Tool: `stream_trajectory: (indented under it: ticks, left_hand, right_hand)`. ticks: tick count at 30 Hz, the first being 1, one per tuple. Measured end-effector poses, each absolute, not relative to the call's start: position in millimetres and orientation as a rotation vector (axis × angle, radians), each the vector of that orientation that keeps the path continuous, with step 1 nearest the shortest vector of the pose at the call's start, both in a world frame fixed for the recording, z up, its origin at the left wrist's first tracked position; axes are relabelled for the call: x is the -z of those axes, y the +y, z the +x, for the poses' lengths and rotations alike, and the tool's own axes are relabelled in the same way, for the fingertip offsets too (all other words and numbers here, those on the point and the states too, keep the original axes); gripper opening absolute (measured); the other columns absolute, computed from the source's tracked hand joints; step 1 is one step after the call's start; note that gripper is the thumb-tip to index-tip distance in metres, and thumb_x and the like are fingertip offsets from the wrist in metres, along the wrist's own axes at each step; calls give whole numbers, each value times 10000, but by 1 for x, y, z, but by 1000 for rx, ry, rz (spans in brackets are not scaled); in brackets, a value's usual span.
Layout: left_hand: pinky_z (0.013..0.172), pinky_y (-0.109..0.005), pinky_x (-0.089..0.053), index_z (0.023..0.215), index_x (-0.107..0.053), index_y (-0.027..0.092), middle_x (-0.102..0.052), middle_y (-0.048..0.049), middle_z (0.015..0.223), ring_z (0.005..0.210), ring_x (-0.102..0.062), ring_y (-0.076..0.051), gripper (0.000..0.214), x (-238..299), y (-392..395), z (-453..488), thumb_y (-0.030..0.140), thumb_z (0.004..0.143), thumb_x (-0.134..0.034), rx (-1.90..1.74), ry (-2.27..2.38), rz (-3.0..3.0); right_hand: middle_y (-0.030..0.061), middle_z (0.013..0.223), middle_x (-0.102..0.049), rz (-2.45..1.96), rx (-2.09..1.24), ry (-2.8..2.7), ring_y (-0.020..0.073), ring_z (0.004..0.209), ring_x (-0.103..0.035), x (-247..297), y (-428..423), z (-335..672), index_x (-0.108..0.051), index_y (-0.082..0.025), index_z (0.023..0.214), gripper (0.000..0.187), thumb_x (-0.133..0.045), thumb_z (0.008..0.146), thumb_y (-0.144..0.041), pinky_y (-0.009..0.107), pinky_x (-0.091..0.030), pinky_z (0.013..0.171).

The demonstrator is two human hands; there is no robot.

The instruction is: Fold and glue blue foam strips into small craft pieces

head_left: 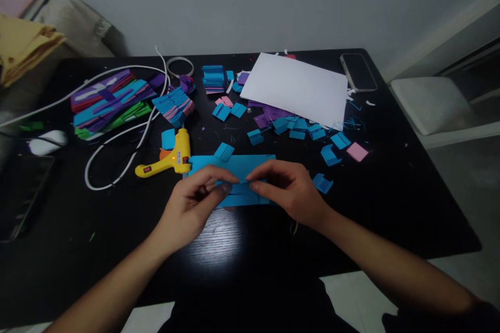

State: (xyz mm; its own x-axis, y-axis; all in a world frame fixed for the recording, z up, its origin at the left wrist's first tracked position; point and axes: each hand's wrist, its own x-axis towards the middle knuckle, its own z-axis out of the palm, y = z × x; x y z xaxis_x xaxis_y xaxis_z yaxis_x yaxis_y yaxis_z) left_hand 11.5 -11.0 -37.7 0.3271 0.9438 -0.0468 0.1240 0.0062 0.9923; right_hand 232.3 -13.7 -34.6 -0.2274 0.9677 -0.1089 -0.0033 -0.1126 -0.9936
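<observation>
My left hand [193, 203] and my right hand [287, 190] meet over a blue paper sheet [250, 165] lying on the black table [242, 250]. Both pinch a small folded blue paper piece [239, 186] between thumb and fingertips, just above the sheet. A small folded blue square [224, 151] rests on the sheet's far edge. A yellow glue gun [167, 158] lies just left of the sheet, its nozzle toward it.
Scattered blue, purple and pink paper pieces [302, 127] lie beyond the sheet. A white paper sheet [299, 88] and a phone [358, 72] sit at the far right. Stacked coloured paper strips [111, 101] and a white cable [128, 158] lie at left.
</observation>
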Motion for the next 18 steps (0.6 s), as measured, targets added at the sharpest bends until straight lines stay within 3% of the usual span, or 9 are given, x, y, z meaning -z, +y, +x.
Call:
stream_trajectory:
  ticks: [4,10,15,18]
  left_hand:
    - [629,-226,-569,985,-756,216,-682,14,705,617,-700,-130,135,36,-11,12,189,976,-623,-866,998,1352]
    - [591,-175,-558,954,-765,219,-709,29,700,588,-712,-103,193,34,-11,12,152,983,-587,-857,1011,1446]
    - [638,-216,-582,1029,-760,216,-735,1,797,642,-727,-125,223,36,-13,8,196,1013,-538,-805,969,1495]
    - [601,-216,-580,1123,-738,231,-683,18,781,632,-702,-125,186,37,-14,11,263,981,-623,-840,1018,1505]
  right_hand:
    - [14,850,-776,-1154,-1525,-1282,158,812,-710,34,-12,235,-806,-219,886,74,-741,850,-220,280,-560,740]
    - [19,797,-764,-1201,-1782,-1231,147,731,-681,38,-9,235,-807,-196,896,220,-855,791,-382,261,-516,666]
    - [-5,724,-731,-1210,-1858,-1243,116,652,-628,40,-10,234,-804,-181,820,243,-887,757,-401,243,-467,614]
    - [-11,713,-715,-1233,-1808,-1240,106,645,-612,39,-12,232,-792,-170,801,231,-890,760,-375,236,-445,608]
